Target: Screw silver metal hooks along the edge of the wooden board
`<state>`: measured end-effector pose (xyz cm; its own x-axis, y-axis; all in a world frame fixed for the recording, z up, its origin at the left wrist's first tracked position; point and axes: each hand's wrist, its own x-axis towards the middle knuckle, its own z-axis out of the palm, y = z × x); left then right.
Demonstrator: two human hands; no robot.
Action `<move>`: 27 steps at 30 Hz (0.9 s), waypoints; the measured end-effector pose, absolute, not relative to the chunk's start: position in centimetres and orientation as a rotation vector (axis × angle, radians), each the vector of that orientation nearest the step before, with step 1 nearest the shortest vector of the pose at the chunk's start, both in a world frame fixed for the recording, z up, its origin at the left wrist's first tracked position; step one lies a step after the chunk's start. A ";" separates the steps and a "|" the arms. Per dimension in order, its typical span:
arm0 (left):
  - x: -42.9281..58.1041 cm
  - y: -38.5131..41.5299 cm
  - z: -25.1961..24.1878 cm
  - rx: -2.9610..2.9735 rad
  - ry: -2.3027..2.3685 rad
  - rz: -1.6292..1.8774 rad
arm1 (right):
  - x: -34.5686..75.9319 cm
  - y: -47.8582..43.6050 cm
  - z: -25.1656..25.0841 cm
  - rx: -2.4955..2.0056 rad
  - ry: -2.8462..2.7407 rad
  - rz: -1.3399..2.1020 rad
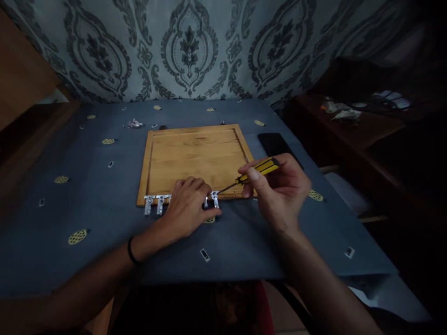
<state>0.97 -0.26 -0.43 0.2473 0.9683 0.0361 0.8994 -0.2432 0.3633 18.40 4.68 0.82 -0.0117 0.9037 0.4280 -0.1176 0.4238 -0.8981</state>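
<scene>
A wooden board (pixel 195 156) with a raised rim lies on a blue patterned tablecloth. Several small metal brackets (pixel 154 203) hang along its near edge. My left hand (pixel 190 207) lies over the board's near edge with fingers curled, pressing on a bracket (pixel 214 199) beside its fingertips. My right hand (pixel 279 188) is closed round a screwdriver (pixel 256 170) with a yellow and black handle. Its tip points down-left at that bracket on the board's edge.
A black phone (pixel 275 145) lies to the right of the board. Loose metal parts (pixel 135 123) sit beyond the board at the back left. A dark wooden bench (pixel 349 139) stands on the right. A patterned wall rises behind the table.
</scene>
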 end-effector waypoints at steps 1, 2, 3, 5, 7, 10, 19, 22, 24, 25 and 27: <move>1.0 -0.3 -0.5 2.255 1.737 0.372 | 18.4 4.6 0.8 -0.795 -1.353 0.967; 0.9 -0.3 -0.5 2.256 1.735 0.374 | 18.3 4.6 0.8 -0.798 -1.370 0.976; 0.9 -0.2 -0.6 2.257 1.733 0.380 | 18.3 4.6 0.8 -0.795 -1.381 0.980; 0.9 -0.2 -0.7 2.261 1.733 0.397 | 18.3 4.6 0.7 -0.787 -1.390 0.983; 0.9 -0.2 -0.8 2.263 1.737 0.406 | 18.2 4.6 0.6 -0.783 -1.392 0.991; 0.9 -0.2 -0.8 2.261 1.738 0.412 | 18.2 4.6 0.6 -0.803 -1.392 1.011; 1.0 -0.2 -0.7 2.255 1.734 0.394 | 18.5 4.5 0.6 -0.790 -1.468 1.038; 0.9 -0.3 -0.9 2.267 1.738 0.429 | 18.8 4.6 0.9 -0.751 -1.521 1.131; 0.9 -0.3 -1.0 2.274 1.736 0.436 | 19.0 4.7 1.1 -0.760 -1.554 1.152; 0.9 -0.3 -1.0 2.276 1.735 0.436 | 19.0 4.7 1.2 -0.767 -1.564 1.135; 0.9 -0.3 -1.0 2.282 1.732 0.437 | 19.0 4.8 1.3 -0.767 -1.568 1.078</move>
